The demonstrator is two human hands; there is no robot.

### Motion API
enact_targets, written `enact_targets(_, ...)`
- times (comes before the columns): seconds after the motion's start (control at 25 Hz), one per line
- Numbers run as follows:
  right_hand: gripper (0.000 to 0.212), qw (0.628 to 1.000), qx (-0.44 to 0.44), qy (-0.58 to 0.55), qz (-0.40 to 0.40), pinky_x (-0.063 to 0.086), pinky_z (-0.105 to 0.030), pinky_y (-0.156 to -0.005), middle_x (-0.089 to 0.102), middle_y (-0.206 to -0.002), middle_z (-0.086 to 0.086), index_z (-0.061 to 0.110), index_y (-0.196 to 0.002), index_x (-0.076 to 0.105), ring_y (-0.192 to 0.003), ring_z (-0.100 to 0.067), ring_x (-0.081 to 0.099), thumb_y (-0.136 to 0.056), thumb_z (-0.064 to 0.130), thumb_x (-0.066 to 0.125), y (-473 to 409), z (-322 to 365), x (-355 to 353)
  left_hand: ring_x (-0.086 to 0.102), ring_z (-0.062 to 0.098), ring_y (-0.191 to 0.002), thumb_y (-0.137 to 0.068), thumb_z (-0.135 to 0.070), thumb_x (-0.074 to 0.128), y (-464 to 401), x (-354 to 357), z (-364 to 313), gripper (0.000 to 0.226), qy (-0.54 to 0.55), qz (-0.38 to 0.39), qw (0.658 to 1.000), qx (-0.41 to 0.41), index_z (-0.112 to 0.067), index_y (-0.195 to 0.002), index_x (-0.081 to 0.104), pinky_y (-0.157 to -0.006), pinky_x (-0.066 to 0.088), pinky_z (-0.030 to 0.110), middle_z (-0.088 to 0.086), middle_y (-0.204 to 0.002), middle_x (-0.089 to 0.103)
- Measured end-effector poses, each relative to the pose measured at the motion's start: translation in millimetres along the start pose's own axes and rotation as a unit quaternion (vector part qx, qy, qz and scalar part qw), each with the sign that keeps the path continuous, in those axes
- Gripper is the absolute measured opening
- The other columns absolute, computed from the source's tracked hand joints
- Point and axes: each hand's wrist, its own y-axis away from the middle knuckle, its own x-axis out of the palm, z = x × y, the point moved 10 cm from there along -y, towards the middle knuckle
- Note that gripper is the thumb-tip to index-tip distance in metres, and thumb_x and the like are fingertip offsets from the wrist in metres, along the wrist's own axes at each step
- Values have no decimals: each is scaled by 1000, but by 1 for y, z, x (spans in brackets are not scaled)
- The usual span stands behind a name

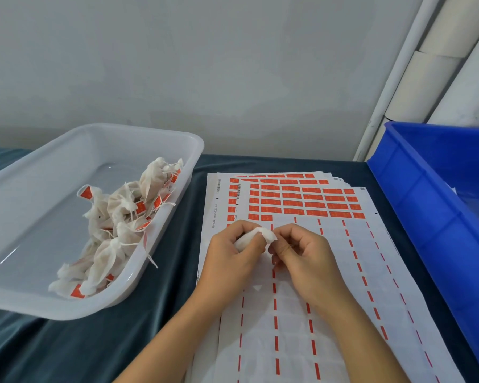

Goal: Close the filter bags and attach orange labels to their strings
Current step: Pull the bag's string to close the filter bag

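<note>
Filter bag (253, 236): mid-bench, left hand (230, 250) gripping body, right hand (302, 250) fingers pinching neck; draw string evenly, snug.

light: even, soft | shadows: faint | edges: wide-angle bowed

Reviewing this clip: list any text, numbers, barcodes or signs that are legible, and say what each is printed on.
Nothing reads with certainty.
Top label sheet, left margin: a vertical line of digits, too small and blurred to quote.
Same margin, higher up: barcodes, no legible digits.
Orange labels on the sheet: pale marks, unreadable.
Orange labels on the closed filter bags in the clear tray: unreadable.
</note>
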Motion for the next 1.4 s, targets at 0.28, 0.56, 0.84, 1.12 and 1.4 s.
enact_targets(0.28,14,992,-115,8,-53,51,-7,-82,70,-107,29,44,-105,71,-107,1,66,-94,50,66,8,30,-9,72,13,-97,-103,-26,61,0,2,7,17,2,20,999,-39,-25,-91,73,-84,62,33,-11,-94,76)
enact_targets(0.56,10,990,-110,16,-83,49,-2,-78,70,-98,35,47,-96,70,-100,8,66,-88,48,62,7,30,-17,69,10,-89,-99,-49,58,5,16,-3,32,14,115,992,-53,-30,-79,74,-80,53,22,-8,-87,74)
enact_targets(0.84,7,970,-192,71,-131,53,-11,-86,67,-101,24,31,-99,69,-103,-4,65,-92,35,69,14,47,-19,64,17,-86,-99,-47,60,6,18,1,35,71,125,986,-90,-25,-75,74,-96,52,41,3,-85,72)
enact_targets(1.12,20,954,-254,123,-99,54,-17,-95,73,-112,12,20,-107,76,-108,-5,67,-94,33,68,22,56,-10,72,32,-105,-93,-49,56,3,9,13,43,88,91,986,-112,-11,-91,77,-105,53,57,9,-100,79)
enact_targets(1.4,24,927,-294,192,-129,52,-14,-98,75,-110,3,15,-108,78,-105,-3,67,-90,29,76,26,59,-11,72,30,-107,-92,-51,56,3,11,17,44,76,84,987,-115,-13,-90,78,-107,52,55,7,-99,79)
